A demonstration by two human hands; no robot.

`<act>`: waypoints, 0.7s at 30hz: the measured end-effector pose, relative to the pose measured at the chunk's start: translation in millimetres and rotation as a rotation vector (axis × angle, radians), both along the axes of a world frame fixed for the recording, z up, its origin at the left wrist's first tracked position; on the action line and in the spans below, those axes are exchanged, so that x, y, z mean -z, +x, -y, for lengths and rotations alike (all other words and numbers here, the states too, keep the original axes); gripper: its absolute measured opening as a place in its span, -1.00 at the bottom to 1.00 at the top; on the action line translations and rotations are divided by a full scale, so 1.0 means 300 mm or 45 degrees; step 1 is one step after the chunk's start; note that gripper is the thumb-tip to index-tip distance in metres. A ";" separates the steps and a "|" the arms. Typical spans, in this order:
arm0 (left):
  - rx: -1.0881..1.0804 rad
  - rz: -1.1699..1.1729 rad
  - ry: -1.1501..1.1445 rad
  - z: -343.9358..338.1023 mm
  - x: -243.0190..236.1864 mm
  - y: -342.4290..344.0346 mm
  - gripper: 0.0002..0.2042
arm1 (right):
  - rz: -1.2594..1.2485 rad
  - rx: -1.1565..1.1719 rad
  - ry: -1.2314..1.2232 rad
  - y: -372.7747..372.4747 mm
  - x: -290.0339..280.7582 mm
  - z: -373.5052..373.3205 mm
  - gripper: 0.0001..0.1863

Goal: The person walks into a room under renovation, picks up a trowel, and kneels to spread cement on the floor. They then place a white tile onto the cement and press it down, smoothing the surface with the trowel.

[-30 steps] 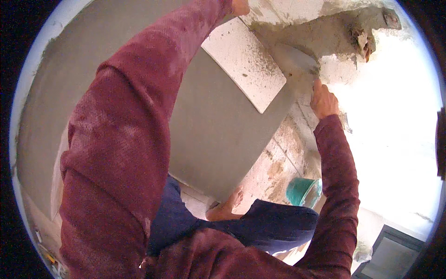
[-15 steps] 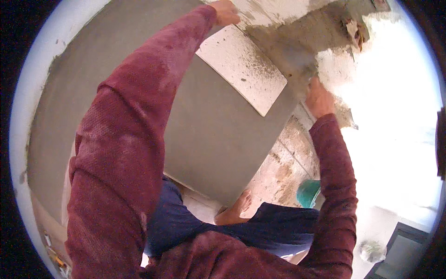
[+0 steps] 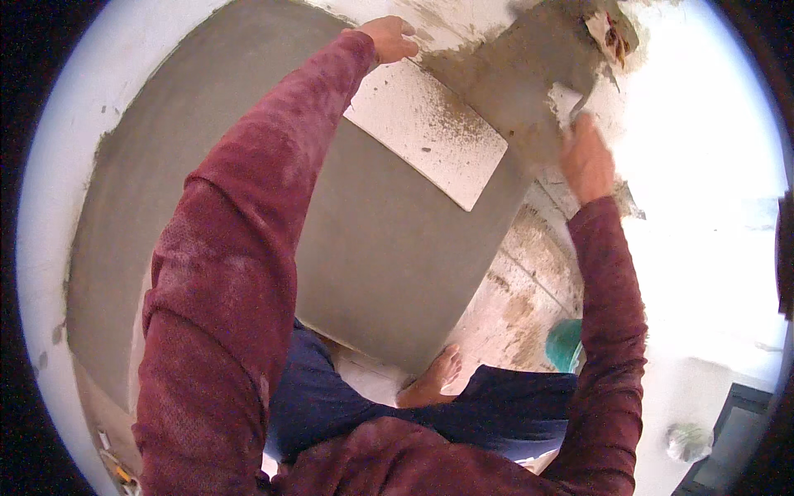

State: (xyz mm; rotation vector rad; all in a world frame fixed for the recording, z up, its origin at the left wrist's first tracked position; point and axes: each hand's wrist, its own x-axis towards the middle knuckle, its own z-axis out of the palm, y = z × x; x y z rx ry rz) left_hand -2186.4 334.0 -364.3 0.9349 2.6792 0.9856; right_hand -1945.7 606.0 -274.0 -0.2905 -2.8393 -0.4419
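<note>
A white board point(image 3: 447, 136), speckled with grey mortar, lies flat on the smooth grey cement surface point(image 3: 372, 248). At its far left end is my left hand point(image 3: 389, 39), fingers stretched out and a little apart, touching or just above the board. My right hand point(image 3: 589, 159) is closed round the handle of a trowel, mostly hidden in the fist. The trowel's pale blade point(image 3: 566, 101) shows beyond the fingers, against the wet grey mortar patch point(image 3: 529, 74) right of the board.
A ragged hole point(image 3: 616, 37) opens in the mortar at the far right. A green bucket point(image 3: 564, 345) stands beside my right forearm. My bare foot point(image 3: 432, 379) is at the cement's near edge, by stained tiles point(image 3: 517, 285). A clear plastic bag point(image 3: 688, 442) lies at lower right.
My right hand has shifted slightly away and to the right, and the trowel blade now shows clearly. My left hand stays at the board's far end. The whole view has moved a little.
</note>
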 end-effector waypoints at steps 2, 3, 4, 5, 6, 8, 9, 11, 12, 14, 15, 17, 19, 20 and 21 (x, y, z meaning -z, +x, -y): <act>0.076 0.147 0.044 -0.025 -0.003 0.003 -0.44 | -0.242 -0.132 -0.002 -0.027 -0.042 -0.022 -0.71; 0.129 0.246 0.098 -0.034 -0.009 0.002 -0.44 | -0.211 -0.082 0.007 -0.032 -0.038 -0.026 -0.72; 0.215 0.046 -0.006 -0.043 -0.014 0.007 -0.44 | -0.102 0.010 -0.013 -0.027 -0.031 -0.032 -0.72; 0.314 -0.139 -0.071 -0.045 -0.023 0.012 -0.44 | -0.031 0.043 -0.008 -0.014 0.004 -0.027 -0.72; 0.335 -0.172 -0.135 -0.046 -0.032 0.018 -0.42 | 0.036 0.056 0.005 0.009 0.047 -0.021 -0.71; 0.166 -0.035 -0.102 -0.044 -0.053 0.029 -0.40 | 0.255 0.075 0.065 0.052 0.117 -0.013 -0.71; 0.112 -0.034 -0.073 -0.037 -0.057 0.038 -0.39 | 0.379 0.139 0.092 0.068 0.132 -0.009 -0.70; 0.075 -0.048 -0.106 -0.028 -0.065 0.045 -0.37 | 0.197 0.052 -0.065 0.077 0.124 -0.011 -0.70; 0.061 -0.029 -0.118 -0.024 -0.067 0.046 -0.37 | 0.147 0.071 -0.158 0.071 0.108 -0.010 -0.70; 0.079 0.011 -0.120 -0.037 -0.063 0.049 -0.37 | -0.034 0.038 -0.167 0.039 0.055 -0.023 -0.72; 0.092 -0.047 -0.095 -0.050 -0.062 0.050 -0.37 | -0.114 0.004 -0.184 0.009 0.034 -0.030 -0.73; 0.099 -0.125 -0.064 -0.078 -0.067 0.054 -0.37 | -0.206 -0.039 -0.119 -0.013 0.034 -0.029 -0.76; 0.114 -0.107 -0.067 -0.106 -0.085 0.065 -0.34 | 0.016 0.108 -0.071 0.001 0.070 -0.020 -0.76; 0.116 -0.091 -0.076 -0.116 -0.099 0.072 -0.33 | 0.101 0.130 -0.037 0.021 0.095 -0.013 -0.75; 0.109 -0.051 -0.073 -0.121 -0.111 0.081 -0.33 | 0.160 0.071 -0.020 0.041 0.121 -0.006 -0.76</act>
